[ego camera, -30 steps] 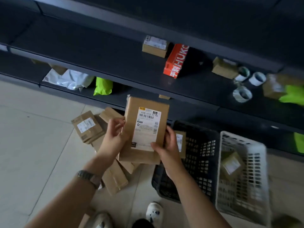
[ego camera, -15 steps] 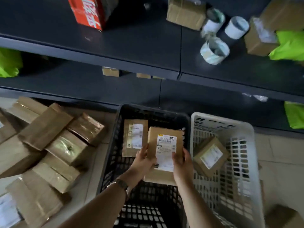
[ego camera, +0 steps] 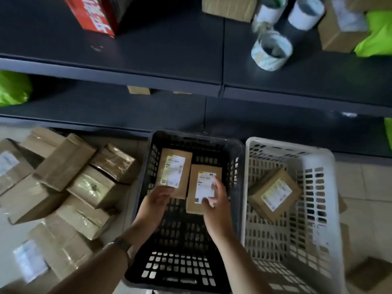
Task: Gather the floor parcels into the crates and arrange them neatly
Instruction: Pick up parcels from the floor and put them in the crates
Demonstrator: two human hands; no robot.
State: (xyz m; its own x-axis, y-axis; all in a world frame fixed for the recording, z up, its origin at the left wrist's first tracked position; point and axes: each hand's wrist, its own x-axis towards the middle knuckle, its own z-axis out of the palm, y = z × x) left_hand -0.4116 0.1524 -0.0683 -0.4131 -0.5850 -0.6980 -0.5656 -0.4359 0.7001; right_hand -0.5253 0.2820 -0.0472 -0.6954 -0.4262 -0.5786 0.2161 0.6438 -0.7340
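Observation:
A black crate (ego camera: 191,136) stands on the floor with a white crate (ego camera: 286,145) touching its right side. In the black crate lie two flat brown parcels with white labels. My right hand (ego camera: 216,204) grips the right one (ego camera: 202,181) at its lower right edge, low in the crate. My left hand (ego camera: 156,201) hovers with its fingers apart at the lower edge of the left parcel (ego camera: 174,170) and holds nothing. A small labelled box (ego camera: 273,194) lies tilted in the white crate. Several brown parcels (ego camera: 63,166) are piled on the floor to the left.
Dark shelving runs along the back, right behind the crates. On it sit a red box (ego camera: 95,15), tape rolls (ego camera: 271,50), cardboard boxes and green bags (ego camera: 375,39). Another green bag (ego camera: 12,88) lies on the lower shelf at left. A brown box (ego camera: 369,272) lies on the floor at bottom right.
I have carried the flat parcel from above the floor pile over to the black crate and lowered it beside the other parcel. My left hand has let go of it.

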